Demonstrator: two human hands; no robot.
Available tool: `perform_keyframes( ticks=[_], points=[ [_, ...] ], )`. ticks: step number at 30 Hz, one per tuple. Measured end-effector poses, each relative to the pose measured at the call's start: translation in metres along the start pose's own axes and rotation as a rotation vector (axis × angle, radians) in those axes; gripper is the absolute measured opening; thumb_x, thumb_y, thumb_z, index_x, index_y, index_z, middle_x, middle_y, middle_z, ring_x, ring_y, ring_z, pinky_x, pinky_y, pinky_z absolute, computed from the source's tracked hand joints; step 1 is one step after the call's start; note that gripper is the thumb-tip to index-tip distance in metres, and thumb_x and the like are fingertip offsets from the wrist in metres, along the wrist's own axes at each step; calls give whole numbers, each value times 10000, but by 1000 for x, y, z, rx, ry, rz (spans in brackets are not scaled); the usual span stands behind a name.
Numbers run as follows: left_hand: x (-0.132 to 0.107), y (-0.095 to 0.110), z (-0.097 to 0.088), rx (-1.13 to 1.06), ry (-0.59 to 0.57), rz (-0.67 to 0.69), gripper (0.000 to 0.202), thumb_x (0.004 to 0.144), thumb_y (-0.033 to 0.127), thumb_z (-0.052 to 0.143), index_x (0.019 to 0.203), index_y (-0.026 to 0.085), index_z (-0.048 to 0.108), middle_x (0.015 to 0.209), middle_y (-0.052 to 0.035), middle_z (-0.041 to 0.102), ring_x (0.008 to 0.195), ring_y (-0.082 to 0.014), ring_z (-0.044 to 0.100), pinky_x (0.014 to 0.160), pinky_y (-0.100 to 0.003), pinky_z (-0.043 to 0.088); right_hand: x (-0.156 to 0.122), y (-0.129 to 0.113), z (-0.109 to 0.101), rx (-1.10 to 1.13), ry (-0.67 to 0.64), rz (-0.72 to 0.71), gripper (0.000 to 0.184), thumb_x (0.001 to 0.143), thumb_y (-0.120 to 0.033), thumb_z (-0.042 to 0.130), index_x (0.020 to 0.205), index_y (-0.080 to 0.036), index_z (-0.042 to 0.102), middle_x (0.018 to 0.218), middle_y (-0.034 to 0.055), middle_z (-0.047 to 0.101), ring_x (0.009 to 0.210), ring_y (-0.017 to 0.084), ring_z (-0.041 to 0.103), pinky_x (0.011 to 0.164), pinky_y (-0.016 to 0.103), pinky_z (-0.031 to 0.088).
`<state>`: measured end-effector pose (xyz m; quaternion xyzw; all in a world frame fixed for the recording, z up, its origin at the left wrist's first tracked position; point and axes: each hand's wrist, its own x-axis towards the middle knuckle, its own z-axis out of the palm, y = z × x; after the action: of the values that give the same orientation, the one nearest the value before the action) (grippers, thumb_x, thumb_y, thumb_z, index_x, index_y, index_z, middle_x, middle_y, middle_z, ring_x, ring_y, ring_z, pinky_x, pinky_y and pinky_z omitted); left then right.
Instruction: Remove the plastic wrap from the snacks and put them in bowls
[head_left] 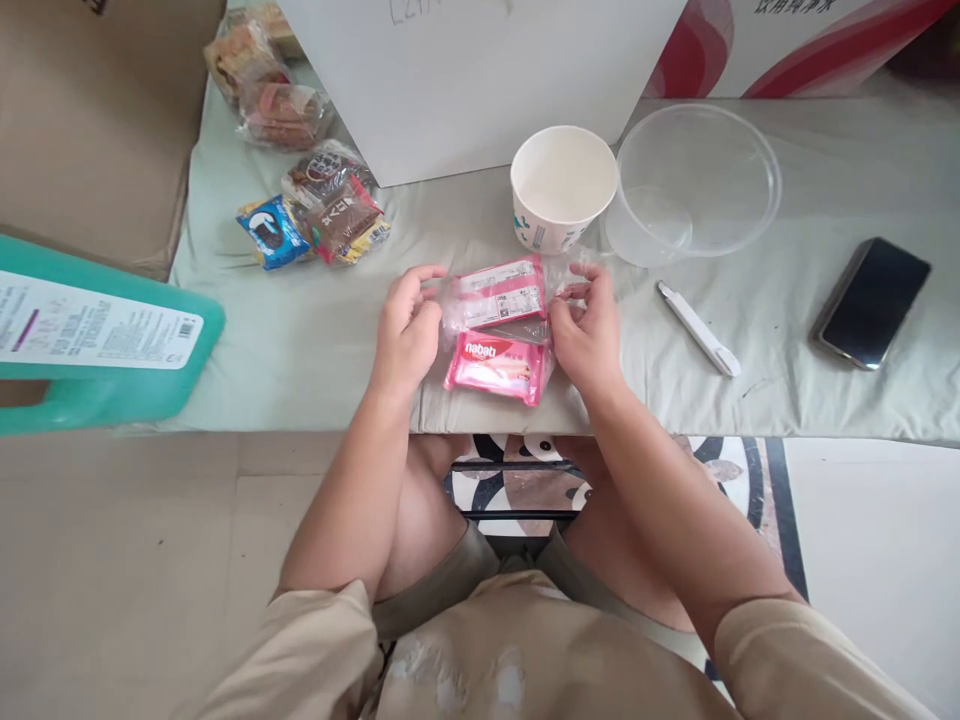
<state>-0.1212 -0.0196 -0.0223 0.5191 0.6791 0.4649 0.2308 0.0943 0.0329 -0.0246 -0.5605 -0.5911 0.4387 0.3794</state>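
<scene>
Two pink wafer packets lie one above the other on the cloth-covered table, in or on a clear plastic bag (452,312). The lower wafer packet (499,365) reads "nabati"; the upper wafer packet (501,292) has white label panels with print. My left hand (409,330) has its curled fingers and thumb on the bag's left edge. At the right edge of the bag, my right hand (587,330) pinches the film with bent fingers. A white paper cup (562,185) stands just beyond the packets.
Right of the hands lie a white utility knife (699,328), a phone (872,302) and a clear plastic tub (697,180). Several wrapped snacks (322,205) sit at the back left. A white box (480,80) stands behind; a green jug (105,335) is at far left.
</scene>
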Motion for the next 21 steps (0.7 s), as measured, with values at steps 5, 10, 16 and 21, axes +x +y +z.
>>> perform_keyframes(
  ticks=[5, 10, 16, 21],
  points=[
    [-2, 15, 6, 144, -5, 121, 391, 882, 311, 693, 1265, 250, 639, 1350, -112, 619, 1307, -276, 605, 1104, -436, 541, -2, 2, -8, -236, 216, -275, 390, 850, -191, 499, 1239, -220, 501, 1096, 117, 617, 946, 244, 646, 862, 463, 564],
    [-1, 22, 1, 256, -145, 185, 317, 776, 172, 746, 1086, 232, 712, 1332, -97, 633, 1279, -277, 629, 1155, -434, 497, -24, -16, -23, -384, 67, -588, 233, 904, -255, 510, 1129, -232, 569, 957, 86, 663, 913, 257, 655, 830, 437, 531],
    [7, 19, 0, -10, 71, -24, 94, 908, 188, 589, 884, 240, 663, 914, -8, 698, 905, -175, 669, 891, -322, 541, -42, -26, -27, -713, -451, -537, 536, 890, -488, 692, 1341, -205, 640, 1207, 141, 737, 1098, 351, 671, 907, 478, 490],
    [18, 9, 3, -199, 241, -133, 239, 976, 425, 619, 814, 251, 592, 779, -2, 579, 747, -166, 569, 734, -309, 505, -41, -33, -32, -741, -585, -450, 526, 842, -529, 745, 1240, -192, 672, 1100, 161, 707, 1031, 352, 647, 874, 455, 472]
  ],
)
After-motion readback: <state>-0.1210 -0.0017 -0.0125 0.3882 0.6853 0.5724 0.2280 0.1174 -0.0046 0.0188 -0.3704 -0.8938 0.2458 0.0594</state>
